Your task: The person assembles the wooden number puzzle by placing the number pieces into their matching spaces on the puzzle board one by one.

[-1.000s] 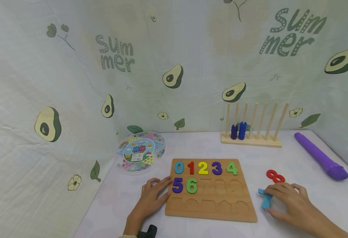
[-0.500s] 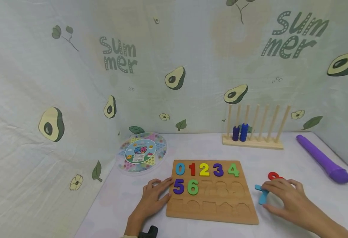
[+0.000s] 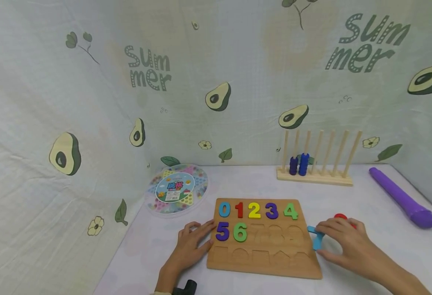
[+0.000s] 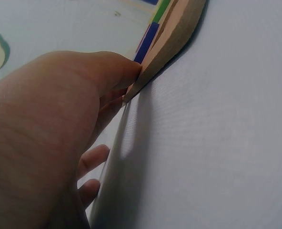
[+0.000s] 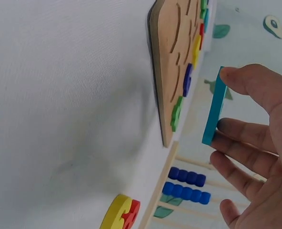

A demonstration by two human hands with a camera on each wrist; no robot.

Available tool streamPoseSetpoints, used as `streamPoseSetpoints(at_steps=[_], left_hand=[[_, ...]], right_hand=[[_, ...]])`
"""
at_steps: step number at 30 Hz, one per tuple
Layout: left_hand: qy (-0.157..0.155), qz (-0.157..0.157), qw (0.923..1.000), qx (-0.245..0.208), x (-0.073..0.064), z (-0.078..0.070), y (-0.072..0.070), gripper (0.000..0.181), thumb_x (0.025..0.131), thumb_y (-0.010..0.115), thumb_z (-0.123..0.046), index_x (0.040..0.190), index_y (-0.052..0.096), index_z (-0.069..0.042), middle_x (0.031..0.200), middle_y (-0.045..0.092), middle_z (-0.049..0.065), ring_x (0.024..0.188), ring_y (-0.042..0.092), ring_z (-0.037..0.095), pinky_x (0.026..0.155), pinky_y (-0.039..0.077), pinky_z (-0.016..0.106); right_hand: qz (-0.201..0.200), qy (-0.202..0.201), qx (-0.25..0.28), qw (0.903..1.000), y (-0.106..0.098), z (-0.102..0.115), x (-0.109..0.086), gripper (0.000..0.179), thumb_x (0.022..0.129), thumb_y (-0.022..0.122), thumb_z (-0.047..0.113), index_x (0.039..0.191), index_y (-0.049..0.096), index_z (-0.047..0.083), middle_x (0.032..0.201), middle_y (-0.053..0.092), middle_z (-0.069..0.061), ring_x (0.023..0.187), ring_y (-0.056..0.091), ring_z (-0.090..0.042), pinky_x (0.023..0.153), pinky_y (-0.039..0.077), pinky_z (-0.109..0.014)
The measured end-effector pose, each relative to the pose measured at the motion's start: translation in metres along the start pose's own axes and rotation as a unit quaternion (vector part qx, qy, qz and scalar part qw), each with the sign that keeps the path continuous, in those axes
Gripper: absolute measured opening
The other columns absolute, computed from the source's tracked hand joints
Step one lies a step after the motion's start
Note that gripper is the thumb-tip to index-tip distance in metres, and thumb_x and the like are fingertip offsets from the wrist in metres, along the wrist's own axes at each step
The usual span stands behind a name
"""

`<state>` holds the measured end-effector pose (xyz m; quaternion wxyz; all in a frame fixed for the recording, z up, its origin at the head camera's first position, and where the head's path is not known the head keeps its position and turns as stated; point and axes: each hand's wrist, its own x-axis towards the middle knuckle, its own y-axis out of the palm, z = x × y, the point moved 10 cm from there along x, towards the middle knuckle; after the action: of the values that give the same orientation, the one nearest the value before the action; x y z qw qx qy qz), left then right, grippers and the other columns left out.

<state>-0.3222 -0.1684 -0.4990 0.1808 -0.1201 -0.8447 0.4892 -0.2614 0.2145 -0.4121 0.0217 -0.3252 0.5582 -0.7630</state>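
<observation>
A light blue piece shaped like a 7 (image 3: pixel 316 238) is pinched in the right hand (image 3: pixel 349 246), raised off the surface (image 3: pixel 138 254) beside the right edge of a wooden number board (image 3: pixel 264 262). The board lies flat, its left edge touched by the left hand (image 3: pixel 192 245). In its top row sit a light blue 0 (image 3: pixel 224 209), red 1 (image 3: pixel 239 209), yellow 2 (image 3: pixel 254 210), purple 3 (image 3: pixel 271 211) and green 4 (image 3: pixel 290 211); a purple 5 (image 3: pixel 222 231) and green 6 (image 3: pixel 240 232) begin the middle row, followed by shallow recesses (image 3: pixel 278 234).
</observation>
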Motion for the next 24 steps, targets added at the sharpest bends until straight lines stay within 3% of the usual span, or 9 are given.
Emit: streamPoseSetpoints(at_steps=[5, 14, 24], left_hand=[[0.001, -0.002, 1.0, -0.001, 0.0, -0.002, -0.002, 0.049, 0.1, 0.056, -0.045, 0.147, 0.052, -0.031, 0.152, 0.045, -0.014, 0.13, 0.035, 0.024, 0.098, 0.027, 0.054], [0.006, -0.008, 1.0, -0.001, 0.0, -0.002, -0.002, 0.049, 0.101, 0.055, -0.046, 0.147, 0.053, -0.031, 0.152, 0.045, -0.014, 0.13, 0.035, 0.023, 0.098, 0.027, 0.054], [0.007, -0.012, 0.9999, 0.0, 0.0, -0.003, -0.003, 0.049, 0.1, 0.055, -0.046, 0.147, 0.053, -0.03, 0.152, 0.046, -0.015, 0.13, 0.036, 0.023, 0.097, 0.028, 0.054]], right_hand=[[0.012, 0.003, 0.0, 0.9999, 0.004, 0.003, 0.005, 0.048, 0.065, 0.092, 0.037, 0.105, 0.074, 0.02, 0.109, 0.069, 0.003, 0.105, 0.058, -0.028, 0.089, 0.026, -0.057], [-0.006, -0.026, 0.009, 0.9996, 0.003, 0.01, 0.01, 0.05, 0.064, 0.092, 0.033, 0.108, 0.074, 0.019, 0.11, 0.068, 0.002, 0.106, 0.057, -0.027, 0.089, 0.026, -0.058], [0.021, -0.022, 0.012, 0.9995, 0.01, 0.015, 0.018, 0.047, 0.068, 0.091, 0.038, 0.109, 0.074, 0.023, 0.11, 0.068, 0.006, 0.107, 0.057, -0.025, 0.086, 0.028, -0.056]])
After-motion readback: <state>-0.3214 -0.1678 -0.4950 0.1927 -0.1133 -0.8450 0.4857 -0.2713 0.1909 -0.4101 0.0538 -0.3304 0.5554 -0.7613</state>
